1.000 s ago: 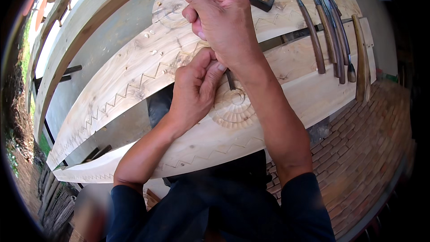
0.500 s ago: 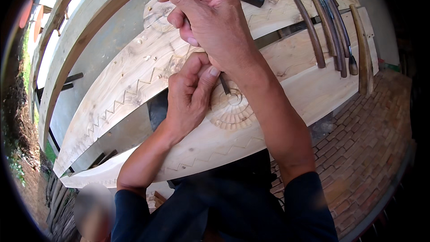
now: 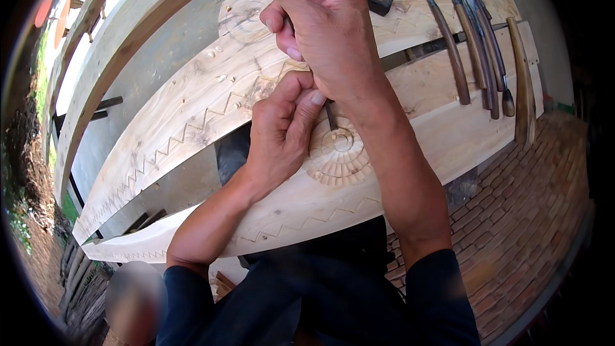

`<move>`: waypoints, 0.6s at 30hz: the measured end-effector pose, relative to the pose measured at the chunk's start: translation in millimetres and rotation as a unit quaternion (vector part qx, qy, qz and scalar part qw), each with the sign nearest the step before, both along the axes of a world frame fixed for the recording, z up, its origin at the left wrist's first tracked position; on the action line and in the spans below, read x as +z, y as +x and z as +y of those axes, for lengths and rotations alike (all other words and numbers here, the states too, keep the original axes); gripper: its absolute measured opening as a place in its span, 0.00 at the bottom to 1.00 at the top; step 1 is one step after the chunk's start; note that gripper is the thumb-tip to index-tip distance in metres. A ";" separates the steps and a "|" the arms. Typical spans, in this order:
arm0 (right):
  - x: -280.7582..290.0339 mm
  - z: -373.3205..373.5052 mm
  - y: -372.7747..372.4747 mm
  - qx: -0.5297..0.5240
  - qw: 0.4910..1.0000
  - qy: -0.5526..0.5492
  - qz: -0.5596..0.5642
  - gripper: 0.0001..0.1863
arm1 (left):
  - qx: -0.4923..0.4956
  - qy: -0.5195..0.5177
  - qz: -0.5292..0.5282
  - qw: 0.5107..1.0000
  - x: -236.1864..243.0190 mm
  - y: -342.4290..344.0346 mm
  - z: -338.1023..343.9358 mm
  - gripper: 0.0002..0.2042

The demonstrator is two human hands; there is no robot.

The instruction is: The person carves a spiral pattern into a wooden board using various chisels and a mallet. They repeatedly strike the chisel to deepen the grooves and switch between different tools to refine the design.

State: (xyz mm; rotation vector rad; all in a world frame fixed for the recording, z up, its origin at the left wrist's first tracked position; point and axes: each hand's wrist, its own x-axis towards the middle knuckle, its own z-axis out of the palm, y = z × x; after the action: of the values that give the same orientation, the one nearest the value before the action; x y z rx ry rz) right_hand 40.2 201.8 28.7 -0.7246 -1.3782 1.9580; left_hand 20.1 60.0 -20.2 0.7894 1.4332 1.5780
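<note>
"Pale wood formed the plank [image 3: 435, 125], but where was the chisel [image 3: 331, 116]?"
"Slanted above it, blade tip at the upper part of the carved spiral [image 3: 339, 157]."
"And the fingers?"
"The right hand [image 3: 330, 35] had them curled around the chisel's upper end; the left hand [image 3: 282, 125] had its own closed narrowly on it lower down. Long-handled tools [image 3: 473, 48] lay to the right, near a dark square box [image 3: 382, 5]"
</note>
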 end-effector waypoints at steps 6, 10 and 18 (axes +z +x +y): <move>9.0 -1.5 3.9 0.048 0.995 -0.082 0.016 0.13 | -0.001 -0.004 0.008 1.000 -2.1 -0.1 -0.7 0.07; 7.4 -2.6 2.9 0.053 0.997 -0.062 0.014 0.13 | -0.003 -0.007 0.002 1.000 -2.8 -1.0 -2.0 0.07; -7.3 -5.8 -6.6 0.015 0.999 0.040 -0.007 0.17 | -0.009 -0.027 0.044 0.999 -3.3 -4.2 -6.2 0.06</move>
State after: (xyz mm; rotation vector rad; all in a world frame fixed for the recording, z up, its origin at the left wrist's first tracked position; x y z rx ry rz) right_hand 33.7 196.1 21.4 -0.6862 -1.4743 1.9125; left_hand 15.9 53.8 -23.5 0.8473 1.5214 1.5014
